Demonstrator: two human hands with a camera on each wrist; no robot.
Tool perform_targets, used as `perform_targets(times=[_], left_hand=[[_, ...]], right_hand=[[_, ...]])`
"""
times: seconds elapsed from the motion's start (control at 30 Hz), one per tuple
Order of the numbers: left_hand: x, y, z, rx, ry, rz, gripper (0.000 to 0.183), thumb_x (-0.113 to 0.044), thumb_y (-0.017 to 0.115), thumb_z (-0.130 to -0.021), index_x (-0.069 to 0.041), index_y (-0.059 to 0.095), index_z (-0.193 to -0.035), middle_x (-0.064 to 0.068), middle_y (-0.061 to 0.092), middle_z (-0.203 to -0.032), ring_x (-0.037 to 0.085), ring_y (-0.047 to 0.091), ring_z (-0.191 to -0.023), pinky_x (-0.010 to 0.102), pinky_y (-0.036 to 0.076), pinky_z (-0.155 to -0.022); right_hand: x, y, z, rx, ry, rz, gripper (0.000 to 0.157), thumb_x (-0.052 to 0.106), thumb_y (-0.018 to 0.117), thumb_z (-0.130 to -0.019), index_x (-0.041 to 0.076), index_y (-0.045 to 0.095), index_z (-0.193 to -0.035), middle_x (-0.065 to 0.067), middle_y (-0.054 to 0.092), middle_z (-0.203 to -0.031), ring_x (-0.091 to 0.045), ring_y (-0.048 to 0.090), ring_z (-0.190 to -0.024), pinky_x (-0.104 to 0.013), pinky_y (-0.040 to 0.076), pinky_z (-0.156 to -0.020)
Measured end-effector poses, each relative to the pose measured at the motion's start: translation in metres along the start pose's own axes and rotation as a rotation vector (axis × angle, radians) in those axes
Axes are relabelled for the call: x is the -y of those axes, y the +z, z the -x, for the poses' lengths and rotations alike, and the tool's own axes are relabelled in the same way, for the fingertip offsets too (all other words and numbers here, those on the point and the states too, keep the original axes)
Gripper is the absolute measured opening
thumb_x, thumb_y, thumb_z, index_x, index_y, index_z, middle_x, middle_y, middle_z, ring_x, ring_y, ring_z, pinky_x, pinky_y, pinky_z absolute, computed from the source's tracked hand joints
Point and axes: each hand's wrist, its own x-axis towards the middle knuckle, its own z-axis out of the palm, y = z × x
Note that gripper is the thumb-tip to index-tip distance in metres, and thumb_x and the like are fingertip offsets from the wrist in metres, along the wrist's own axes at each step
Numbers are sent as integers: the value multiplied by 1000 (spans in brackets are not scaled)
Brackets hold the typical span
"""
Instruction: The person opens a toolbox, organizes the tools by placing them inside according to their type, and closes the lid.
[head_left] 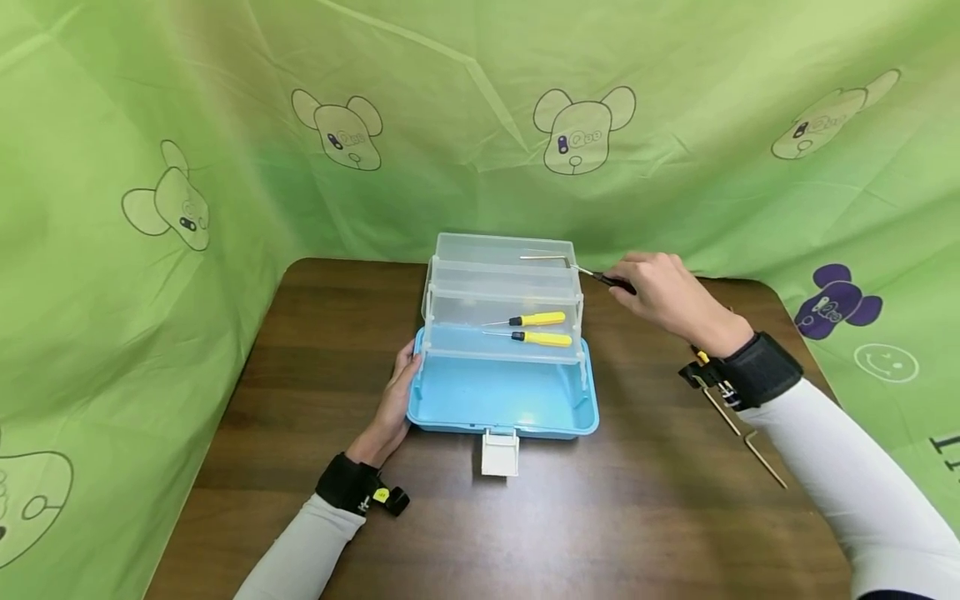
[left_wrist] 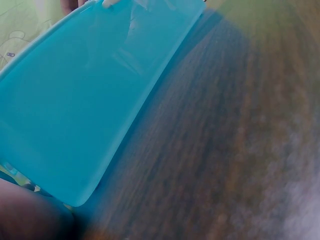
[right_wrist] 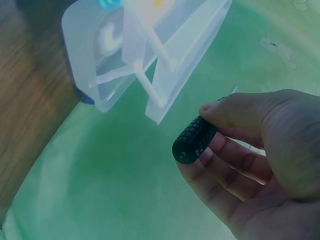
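A light blue toolbox stands open on the wooden table, its white latch hanging at the front. Its clear trays fan out toward the back. Two yellow-handled screwdrivers lie in the nearer tray, and a hex key lies in the rearmost one. My left hand grips the box's left side; the left wrist view shows mostly the blue wall. With thumb and fingers my right hand pinches the black handle of a screwdriver, its shaft pointing over the rear tray's right end.
Two L-shaped hex keys lie on the table by the right forearm. A green cloth with printed bear heads hangs behind and beside the table.
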Motion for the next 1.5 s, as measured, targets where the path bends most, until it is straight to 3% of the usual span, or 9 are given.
perform_targets(times=[0.63, 1.13, 1.5], left_hand=[[2, 1, -1, 8, -3, 2, 59, -33, 31, -117, -11, 10, -168, 11, 8, -177, 25, 6, -161, 50, 6, -130], [2, -1, 1, 8, -8, -1, 61, -35, 31, -117, -12, 8, -169, 11, 5, -177, 27, 2, -162, 51, 5, -130], [3, -1, 1, 5, 1, 3, 59, -33, 29, -118, -11, 9, -169, 11, 6, -177, 27, 2, -162, 50, 5, -131]], right_hand=[[13, 20, -38, 88, -34, -19, 15, -4, 77, -91, -3, 81, -106, -15, 72, -93, -24, 64, -73, -40, 52, -62], [18, 39, -61, 124, -78, -96, 15, -4, 79, -91, 0, 82, -106, -15, 77, -102, -32, 74, -94, -49, 60, -77], [21, 48, -68, 132, -80, -101, 15, -3, 80, -91, 2, 83, -106, -15, 77, -102, -33, 75, -95, -48, 62, -81]])
